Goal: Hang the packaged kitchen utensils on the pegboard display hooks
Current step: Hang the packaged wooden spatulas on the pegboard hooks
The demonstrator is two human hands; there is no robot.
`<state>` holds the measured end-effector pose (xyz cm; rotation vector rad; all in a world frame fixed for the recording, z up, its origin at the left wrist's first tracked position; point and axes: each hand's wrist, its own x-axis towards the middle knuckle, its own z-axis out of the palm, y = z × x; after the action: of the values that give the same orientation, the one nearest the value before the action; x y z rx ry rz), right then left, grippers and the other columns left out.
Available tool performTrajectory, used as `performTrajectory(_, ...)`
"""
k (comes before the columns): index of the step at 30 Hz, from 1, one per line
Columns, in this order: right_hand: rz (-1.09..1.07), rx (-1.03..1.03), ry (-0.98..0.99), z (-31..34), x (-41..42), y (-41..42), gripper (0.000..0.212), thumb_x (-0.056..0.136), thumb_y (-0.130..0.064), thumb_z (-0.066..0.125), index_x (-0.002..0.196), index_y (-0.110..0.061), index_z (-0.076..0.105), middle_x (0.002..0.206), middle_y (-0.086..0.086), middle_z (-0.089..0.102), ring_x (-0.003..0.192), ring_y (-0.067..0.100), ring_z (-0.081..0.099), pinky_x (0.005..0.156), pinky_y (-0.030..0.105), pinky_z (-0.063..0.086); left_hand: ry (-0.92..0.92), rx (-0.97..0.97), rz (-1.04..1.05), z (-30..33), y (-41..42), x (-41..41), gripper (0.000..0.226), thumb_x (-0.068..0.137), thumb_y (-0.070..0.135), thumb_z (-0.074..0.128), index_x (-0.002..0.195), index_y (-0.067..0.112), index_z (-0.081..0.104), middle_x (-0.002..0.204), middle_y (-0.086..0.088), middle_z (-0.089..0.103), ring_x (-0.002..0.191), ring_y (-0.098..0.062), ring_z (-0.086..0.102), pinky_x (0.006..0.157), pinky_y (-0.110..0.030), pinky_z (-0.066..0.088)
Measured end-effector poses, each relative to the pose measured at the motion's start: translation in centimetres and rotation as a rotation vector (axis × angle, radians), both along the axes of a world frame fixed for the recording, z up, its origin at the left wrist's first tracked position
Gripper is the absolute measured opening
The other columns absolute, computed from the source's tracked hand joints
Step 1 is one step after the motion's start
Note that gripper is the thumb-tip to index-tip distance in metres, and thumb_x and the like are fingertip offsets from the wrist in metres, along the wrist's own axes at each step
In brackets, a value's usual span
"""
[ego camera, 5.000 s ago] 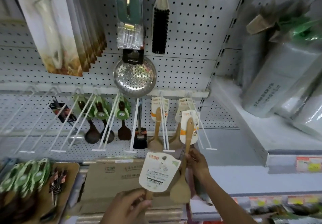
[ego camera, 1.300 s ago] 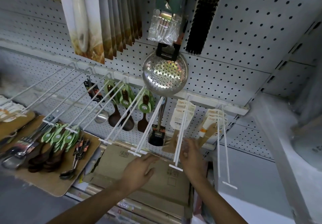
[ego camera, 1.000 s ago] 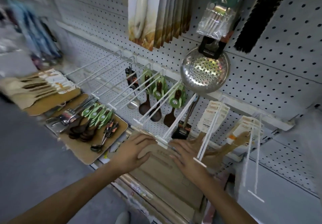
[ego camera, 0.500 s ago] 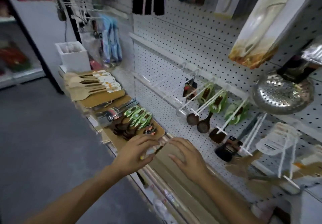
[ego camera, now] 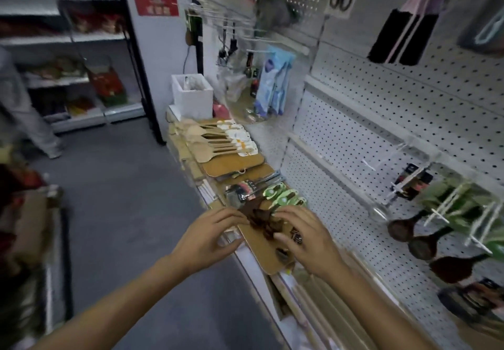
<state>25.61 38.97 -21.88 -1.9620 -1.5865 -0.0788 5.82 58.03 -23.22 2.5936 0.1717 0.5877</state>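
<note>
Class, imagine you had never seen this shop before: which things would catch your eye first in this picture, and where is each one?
Two bare hands meet at the centre, the left hand and right hand both on a bundle of dark wooden spoons with green cards lying on a cutting board. Behind them, pale wooden spatulas lie fanned out on the shelf. On the right, more dark spoons hang from the white pegboard.

Bare forearms, no sleeves, left hand (ego camera: 203,236) and right hand (ego camera: 305,238) ungloved
</note>
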Motion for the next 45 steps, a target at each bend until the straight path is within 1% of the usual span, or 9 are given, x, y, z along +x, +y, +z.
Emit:
performTrajectory(4, 0.085, -0.027, -0.014, 0.4, -0.5, 5.8, 0.038, 0.093, -0.047, 0.060, 0.122, -0.023, 0.064, 0.127, -0.013, 0.059, 0.125, 0.006, 0.049, 0.109, 0.029, 0.037, -0.033, -0.031, 0.065, 0.1, 4.1, -1.5, 0.034, 0.093, 0.038, 0.066, 0.126, 0.031, 0.062, 0.129, 0.016, 0.060, 0.125, -0.003, 0.053, 0.104, -0.027, 0.045)
performTrajectory(10, 0.188, -0.056, -0.041, -0.4, 0.4, 14.8, 0.040, 0.095, -0.052, 0.051, 0.119, -0.023, 0.065, 0.125, -0.013, 0.060, 0.123, -0.005, 0.042, 0.111, 0.009, 0.017, -0.019, -0.074, 0.165, -0.8, 11.2, -1.4, 0.035, 0.093, 0.043, 0.062, 0.126, 0.033, 0.062, 0.130, 0.020, 0.059, 0.125, 0.003, 0.051, 0.105, -0.023, 0.044)
performTrajectory(13, 0.236, -0.049, -0.029, -1.8, 1.9, 20.2, 0.036, 0.095, -0.048, 0.055, 0.120, -0.024, 0.065, 0.125, -0.014, 0.059, 0.125, -0.010, 0.039, 0.115, 0.017, 0.023, 0.021, -0.061, 0.205, -1.7, 15.9, -0.6, 0.035, 0.092, 0.042, 0.064, 0.126, 0.036, 0.061, 0.129, 0.022, 0.058, 0.123, 0.004, 0.051, 0.104, -0.021, 0.044)
performTrajectory(16, 0.264, -0.048, -0.008, -3.2, 3.8, 26.2, 0.034, 0.095, -0.045, 0.056, 0.119, -0.023, 0.065, 0.125, -0.012, 0.060, 0.124, 0.000, 0.046, 0.110, 0.020, 0.030, 0.078, -0.031, 0.251, -2.4, 21.3, 0.8, 0.037, 0.090, 0.043, 0.067, 0.126, 0.038, 0.059, 0.130, 0.023, 0.057, 0.124, 0.002, 0.051, 0.103, -0.021, 0.044)
performTrajectory(21, 0.260, -0.058, 0.052, -4.1, 6.7, 35.3, 0.032, 0.094, -0.043, 0.059, 0.118, -0.022, 0.065, 0.126, -0.012, 0.060, 0.122, 0.006, 0.051, 0.103, 0.030, 0.042, 0.155, -0.020, 0.286, -2.1, 29.9, 3.5, 0.034, 0.092, 0.047, 0.062, 0.125, 0.038, 0.060, 0.129, 0.025, 0.056, 0.122, 0.004, 0.050, 0.101, -0.004, 0.032)
performTrajectory(26, 0.250, -0.081, 0.015, -3.7, 9.3, 42.6, 0.033, 0.093, -0.043, 0.061, 0.118, -0.022, 0.065, 0.125, -0.010, 0.061, 0.120, 0.005, 0.050, 0.104, 0.013, 0.030, 0.153, -0.030, 0.280, -2.2, 37.2, 6.6, 0.034, 0.093, 0.046, 0.061, 0.125, 0.036, 0.061, 0.128, 0.022, 0.057, 0.121, 0.001, 0.051, 0.101, -0.014, 0.040)
performTrajectory(31, 0.215, -0.106, 0.007, -3.7, 10.5, 47.7, 0.033, 0.093, -0.046, 0.061, 0.119, -0.025, 0.064, 0.123, -0.012, 0.060, 0.117, 0.002, 0.050, 0.101, 0.015, 0.034, 0.144, -0.045, 0.210, -2.7, 43.1, 9.2, 0.035, 0.093, 0.043, 0.063, 0.126, 0.033, 0.061, 0.128, 0.018, 0.058, 0.121, -0.002, 0.053, 0.102, -0.021, 0.044)
performTrajectory(34, 0.166, -0.151, 0.008, -4.2, 10.9, 50.5, 0.036, 0.094, -0.049, 0.057, 0.121, -0.026, 0.062, 0.125, -0.014, 0.059, 0.119, 0.001, 0.047, 0.103, 0.004, 0.022, 0.122, -0.067, 0.155, -3.3, 47.3, 10.9, 0.034, 0.094, 0.045, 0.061, 0.125, 0.031, 0.062, 0.127, 0.017, 0.060, 0.120, -0.003, 0.054, 0.102, -0.022, 0.044)
performTrajectory(45, -0.170, -0.210, 0.056, -5.7, 10.2, 61.2, 0.045, 0.096, -0.055, 0.049, 0.132, -0.028, 0.055, 0.134, -0.014, 0.053, 0.125, 0.003, 0.044, 0.107, 0.019, 0.030, 0.148, -0.135, -0.140, -4.8, 64.0, 16.4, 0.036, 0.093, 0.046, 0.065, 0.127, 0.037, 0.059, 0.132, 0.021, 0.055, 0.128, -0.001, 0.048, 0.105, -0.031, 0.045)
